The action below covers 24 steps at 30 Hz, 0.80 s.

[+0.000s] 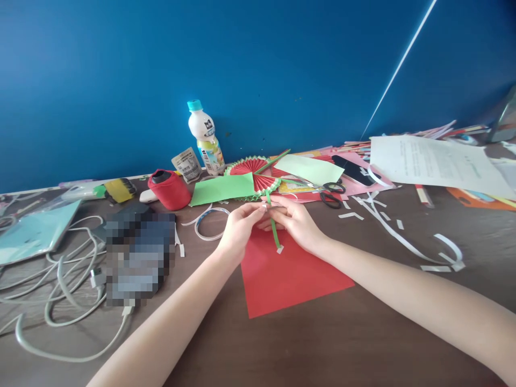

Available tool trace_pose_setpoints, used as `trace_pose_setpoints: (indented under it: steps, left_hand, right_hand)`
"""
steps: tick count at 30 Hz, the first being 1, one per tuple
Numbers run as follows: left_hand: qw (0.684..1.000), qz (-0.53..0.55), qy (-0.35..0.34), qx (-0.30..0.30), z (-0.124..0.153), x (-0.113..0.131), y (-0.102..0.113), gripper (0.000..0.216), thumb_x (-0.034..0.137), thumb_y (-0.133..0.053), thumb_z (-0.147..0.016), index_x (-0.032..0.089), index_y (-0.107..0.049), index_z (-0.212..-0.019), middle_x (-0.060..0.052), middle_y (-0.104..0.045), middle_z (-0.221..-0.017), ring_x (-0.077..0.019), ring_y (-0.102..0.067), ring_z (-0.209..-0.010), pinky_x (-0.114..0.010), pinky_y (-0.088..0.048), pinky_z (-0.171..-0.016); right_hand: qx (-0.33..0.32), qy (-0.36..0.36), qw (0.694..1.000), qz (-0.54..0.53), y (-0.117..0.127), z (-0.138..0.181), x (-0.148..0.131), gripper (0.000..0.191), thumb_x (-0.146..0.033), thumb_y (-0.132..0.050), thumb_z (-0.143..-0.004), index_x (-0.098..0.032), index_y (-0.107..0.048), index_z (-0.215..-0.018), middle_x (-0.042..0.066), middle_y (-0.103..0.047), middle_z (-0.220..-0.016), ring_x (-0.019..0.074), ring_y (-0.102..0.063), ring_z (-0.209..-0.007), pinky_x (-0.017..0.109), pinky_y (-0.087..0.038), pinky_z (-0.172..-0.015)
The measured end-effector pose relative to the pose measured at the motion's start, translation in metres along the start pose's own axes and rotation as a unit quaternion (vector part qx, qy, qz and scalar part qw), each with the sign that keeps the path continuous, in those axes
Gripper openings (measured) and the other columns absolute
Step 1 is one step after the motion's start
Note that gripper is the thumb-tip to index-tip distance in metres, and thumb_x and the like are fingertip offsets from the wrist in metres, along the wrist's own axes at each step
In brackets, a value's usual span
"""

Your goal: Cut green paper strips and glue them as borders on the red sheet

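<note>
My left hand (241, 224) and my right hand (296, 221) meet above the far edge of a red paper sheet (288, 274) on the brown table (363, 333). Both pinch the top of a thin green paper strip (274, 230), which hangs down over the red sheet and ends in a small white tab. Just behind the hands lies a pleated red and green paper fan (253, 172).
Green paper sheets (223, 189), black scissors (331, 194), a red thread spool (170, 189), a drink bottle (205, 137) and a tape ring (209, 221) lie behind. White cables (60, 290) and a blurred object (137, 252) sit left. White paper scraps (403, 236) and printed sheets (431, 161) lie right.
</note>
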<state>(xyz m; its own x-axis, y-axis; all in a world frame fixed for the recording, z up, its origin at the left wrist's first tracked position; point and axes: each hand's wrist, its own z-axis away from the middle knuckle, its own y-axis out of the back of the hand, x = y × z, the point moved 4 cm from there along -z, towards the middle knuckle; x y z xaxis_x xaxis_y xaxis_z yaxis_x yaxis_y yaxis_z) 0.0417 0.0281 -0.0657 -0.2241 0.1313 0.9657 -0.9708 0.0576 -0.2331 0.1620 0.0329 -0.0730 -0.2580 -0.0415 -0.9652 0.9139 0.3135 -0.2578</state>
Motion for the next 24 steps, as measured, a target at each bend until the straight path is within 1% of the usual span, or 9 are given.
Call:
trace_pose_setpoints:
  steps: [4,7,10,13,15,20,24]
  left_hand:
    - [1.000,0.007,0.002,0.021,0.0024,-0.0011,-0.0039,0.020,0.029,-0.071,-0.061,0.012,-0.065,-0.070,0.000,-0.061,-0.064,-0.0091,-0.052,-0.059,-0.023,-0.042,-0.059]
    - [0.999,0.019,0.005,0.034,0.0037,-0.0018,-0.0064,0.020,0.028,-0.069,-0.062,0.012,-0.065,-0.071,0.001,-0.059,-0.061,-0.0090,-0.052,-0.056,-0.024,-0.044,-0.057]
    - [0.999,0.021,-0.019,0.042,0.0037,-0.0030,-0.0057,0.019,0.030,-0.068,-0.064,0.014,-0.065,-0.074,0.000,-0.061,-0.067,-0.0114,-0.055,-0.062,-0.025,-0.046,-0.059]
    - [0.996,0.002,-0.054,0.073,0.0034,-0.0038,-0.0014,0.018,0.029,-0.067,-0.065,0.017,-0.065,-0.079,0.000,-0.063,-0.074,-0.0136,-0.058,-0.070,-0.026,-0.047,-0.065]
    - [0.994,-0.016,-0.065,0.084,0.0035,-0.0036,0.0001,0.016,0.027,-0.066,-0.065,0.018,-0.066,-0.079,0.000,-0.064,-0.074,-0.0136,-0.058,-0.071,-0.026,-0.047,-0.066]
    - [0.994,-0.032,-0.068,0.082,0.0051,-0.0010,-0.0021,0.010,0.023,-0.063,-0.066,0.018,-0.065,-0.074,0.000,-0.065,-0.076,-0.0141,-0.059,-0.074,-0.024,-0.046,-0.064]
    - [0.992,-0.041,-0.085,0.081,0.0060,-0.0003,-0.0029,0.010,0.024,-0.063,-0.067,0.018,-0.065,-0.075,0.000,-0.064,-0.076,-0.0135,-0.059,-0.074,-0.023,-0.047,-0.063]
  right_hand:
    - [-0.024,-0.002,1.000,0.006,-0.0014,-0.0008,0.0026,0.044,-0.024,-0.057,-0.078,-0.024,-0.051,-0.121,0.003,-0.070,-0.089,0.0198,-0.068,-0.072,0.039,-0.054,-0.074]
    - [-0.025,0.003,1.000,0.015,-0.0027,-0.0007,0.0021,0.044,-0.024,-0.057,-0.078,-0.024,-0.050,-0.122,0.003,-0.070,-0.088,0.0201,-0.068,-0.074,0.040,-0.054,-0.074]
    - [-0.017,0.012,1.000,0.023,-0.0034,-0.0001,0.0005,0.045,-0.024,-0.057,-0.078,-0.026,-0.050,-0.122,0.002,-0.070,-0.091,0.0202,-0.068,-0.075,0.039,-0.054,-0.073]
    - [-0.018,0.014,0.999,0.030,-0.0034,0.0001,0.0002,0.045,-0.024,-0.057,-0.078,-0.026,-0.050,-0.122,0.002,-0.070,-0.091,0.0199,-0.068,-0.073,0.039,-0.054,-0.073]
    - [-0.021,0.014,0.999,0.030,-0.0029,0.0000,0.0007,0.045,-0.025,-0.058,-0.078,-0.026,-0.050,-0.122,0.002,-0.070,-0.090,0.0197,-0.068,-0.072,0.039,-0.055,-0.072]
    - [-0.019,0.017,0.999,0.031,-0.0012,-0.0002,0.0018,0.043,-0.026,-0.058,-0.078,-0.026,-0.052,-0.120,0.002,-0.069,-0.088,0.0200,-0.068,-0.071,0.039,-0.055,-0.071]
    - [-0.017,0.016,0.999,0.031,-0.0010,-0.0007,0.0016,0.042,-0.023,-0.057,-0.078,-0.025,-0.051,-0.120,0.002,-0.070,-0.087,0.0200,-0.068,-0.070,0.039,-0.055,-0.071]
